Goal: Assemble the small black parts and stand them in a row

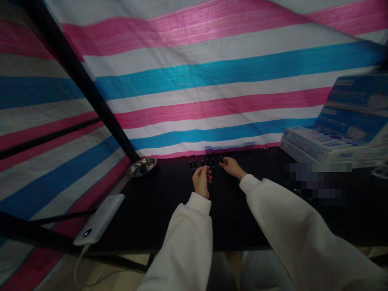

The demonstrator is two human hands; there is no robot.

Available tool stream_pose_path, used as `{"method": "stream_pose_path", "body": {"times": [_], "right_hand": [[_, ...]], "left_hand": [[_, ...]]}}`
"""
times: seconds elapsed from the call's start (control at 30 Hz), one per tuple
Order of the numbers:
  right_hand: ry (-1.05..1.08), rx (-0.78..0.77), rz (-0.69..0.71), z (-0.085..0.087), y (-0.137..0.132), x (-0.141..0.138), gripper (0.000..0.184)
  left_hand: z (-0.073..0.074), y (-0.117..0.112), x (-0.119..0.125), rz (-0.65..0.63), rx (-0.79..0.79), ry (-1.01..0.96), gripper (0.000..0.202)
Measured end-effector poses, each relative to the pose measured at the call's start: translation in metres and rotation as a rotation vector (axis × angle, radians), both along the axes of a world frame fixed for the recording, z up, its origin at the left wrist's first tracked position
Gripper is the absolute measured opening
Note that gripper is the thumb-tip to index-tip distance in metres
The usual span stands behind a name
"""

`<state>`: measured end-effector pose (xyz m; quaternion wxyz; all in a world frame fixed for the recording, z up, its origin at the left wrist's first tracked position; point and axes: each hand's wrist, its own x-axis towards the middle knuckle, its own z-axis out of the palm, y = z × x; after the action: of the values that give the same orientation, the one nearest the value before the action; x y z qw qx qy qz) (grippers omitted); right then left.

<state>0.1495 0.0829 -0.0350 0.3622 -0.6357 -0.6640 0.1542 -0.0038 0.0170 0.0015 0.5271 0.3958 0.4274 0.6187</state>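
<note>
Striped tarp (194,97), pink, white and blue, behind black table (157,226). Black pole (81,85) runs down to the table's far left corner, steel dish (142,166) just beside it. White power bank (98,219) on left edge, cable (81,270) hanging down. Stacked boxes (339,125) far right.

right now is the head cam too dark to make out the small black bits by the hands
Head view: dim, but the small black bits show as separate shapes against the black table; the wide lens bends the striped tarp; a pixelated patch hides part of the table's right side.
</note>
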Motion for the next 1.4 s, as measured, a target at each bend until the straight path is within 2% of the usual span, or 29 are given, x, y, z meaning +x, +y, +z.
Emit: {"method": "stream_pose_path", "body": {"times": [0.1, 0.37, 0.57, 0.7, 0.77, 0.87, 1.0, 1.07, 1.13, 1.27, 1.4], "right_hand": [[-0.114, -0.022, 0.007, -0.002, 0.007, -0.007, 0.011], [-0.162, -0.084, 0.028, -0.004, 0.014, -0.012, 0.015], [-0.190, -0.148, 0.067, 0.003, 0.013, -0.008, 0.018], [-0.187, -0.162, 0.033, 0.013, 0.001, 0.004, 0.033], [-0.191, -0.135, 0.011, 0.020, -0.011, 0.014, 0.039], [-0.223, -0.083, 0.028, 0.030, -0.036, 0.026, 0.035], [-0.163, -0.015, 0.163, 0.037, -0.071, 0.026, 0.021], [-0.073, 0.036, 0.250, 0.033, -0.082, 0.021, 0.020], [-0.019, 0.059, 0.272, 0.026, -0.089, 0.016, 0.022], [-0.037, 0.062, 0.230, 0.011, -0.091, 0.014, 0.022], [-0.061, 0.048, 0.229, 0.004, -0.089, 0.015, 0.019]], "left_hand": [[0.001, -0.002, 0.001, -0.014, -0.002, -0.003, 0.028], [0.003, -0.004, 0.003, -0.036, -0.016, 0.000, 0.029], [0.002, -0.004, 0.002, -0.032, -0.038, 0.014, 0.026], [0.003, -0.003, 0.001, -0.028, -0.051, 0.057, 0.025], [0.003, -0.003, 0.000, -0.054, -0.040, 0.124, 0.024], [0.001, -0.002, 0.001, -0.128, 0.007, 0.311, 0.021], [-0.006, -0.004, 0.003, -0.121, 0.247, 0.631, 0.017], [-0.011, -0.006, 0.004, -0.108, 0.374, 0.758, 0.016], [-0.015, -0.007, 0.004, -0.149, 0.437, 0.842, 0.015], [-0.022, -0.004, 0.004, -0.259, 0.449, 0.948, 0.016], [-0.025, 0.000, 0.003, -0.287, 0.449, 1.052, 0.017]]}}
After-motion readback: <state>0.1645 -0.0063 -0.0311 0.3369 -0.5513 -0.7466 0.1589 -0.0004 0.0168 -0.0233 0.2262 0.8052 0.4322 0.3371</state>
